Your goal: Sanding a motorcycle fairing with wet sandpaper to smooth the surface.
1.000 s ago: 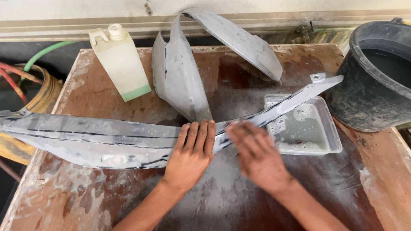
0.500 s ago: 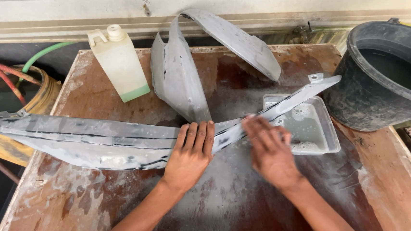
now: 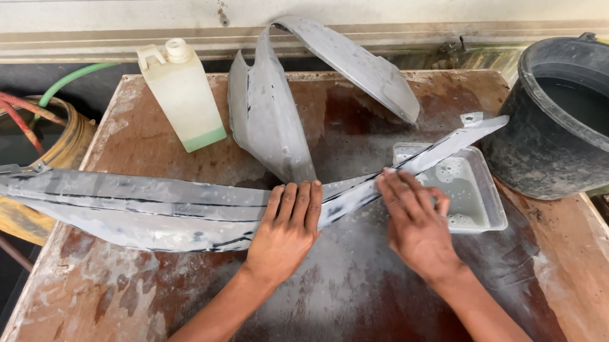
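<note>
A long grey body panel (image 3: 138,202), streaked with black lines and wet, lies across a worn wooden table (image 3: 380,319) from the left edge up to the right. My left hand (image 3: 288,227) rests flat on its middle, fingers together, pressing down. My right hand (image 3: 418,225) lies flat on the panel's narrower right part, fingertips at its upper edge, just in front of a shallow grey tray (image 3: 484,205) of soapy water. Anything under the right fingers is hidden.
A second curved grey panel (image 3: 269,118) stands arched at the table's back. A pale plastic bottle (image 3: 181,98) stands at the back left. A black bucket of water (image 3: 534,151) sits at the right. Hoses (image 3: 16,111) and a yellow rim (image 3: 71,140) lie left of the table.
My right hand has slid to the right and upward along the panel, toward the tray. My left hand has stayed in place on the panel.
</note>
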